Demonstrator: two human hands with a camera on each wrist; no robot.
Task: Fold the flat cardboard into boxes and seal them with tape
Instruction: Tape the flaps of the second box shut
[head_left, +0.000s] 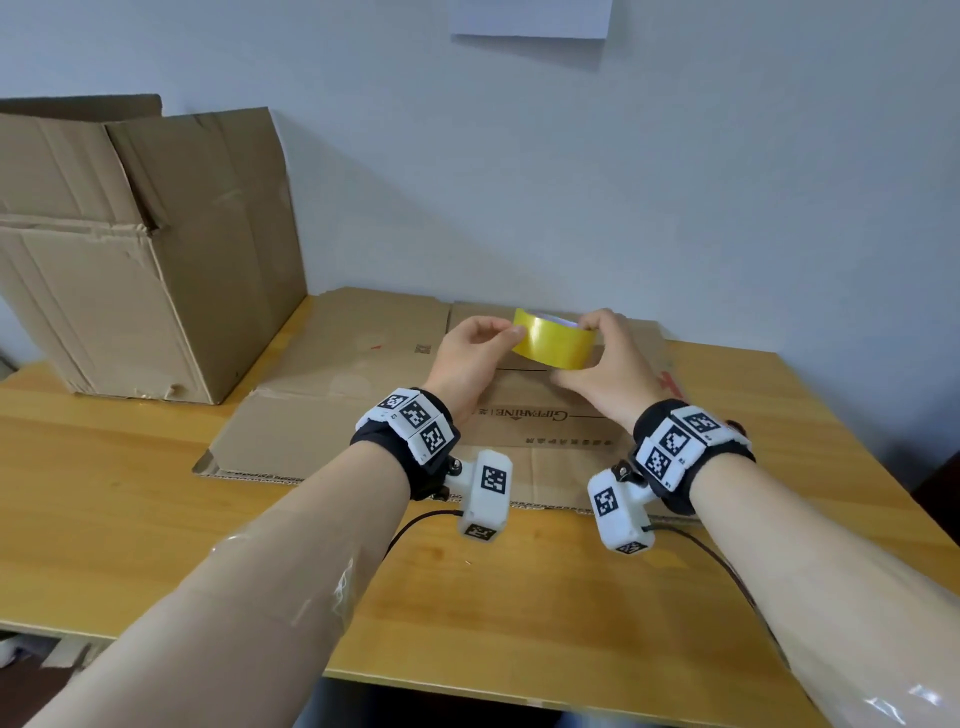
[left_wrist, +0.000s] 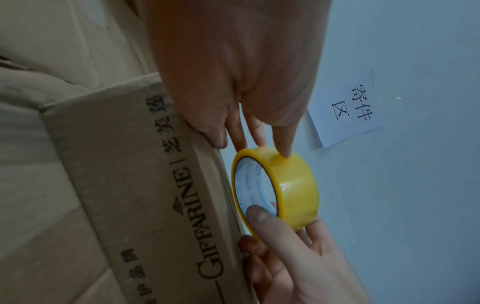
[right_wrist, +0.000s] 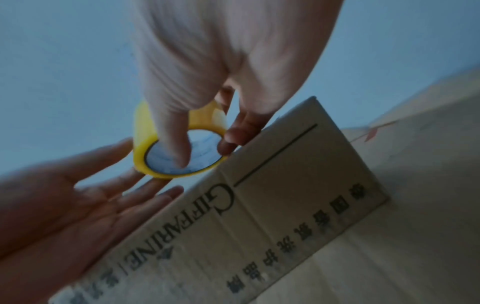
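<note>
Flat cardboard (head_left: 395, 405) lies printed side up at the middle of the worktop (head_left: 130, 519), reaching to its far edge by the wall, w/ a roll of yellow tape (head_left: 553, 340) held in the air just above it. The right hand (head_left: 602, 364) has the grip: thumb hooked inside the core, fingers curled round the outer face. The left hand (head_left: 470, 353) touches the roll's near side w/ nearly straight fingertips, prob. feeling for the loose end. Tape looks light, stiff and glossy, likely slick on its face; the core seems the safest hold. The sheet looks light and rigid, creased along its folds, best taken at its edges. An open cardboard box (head_left: 130, 249) stands at the worktop's far left corner.
</note>
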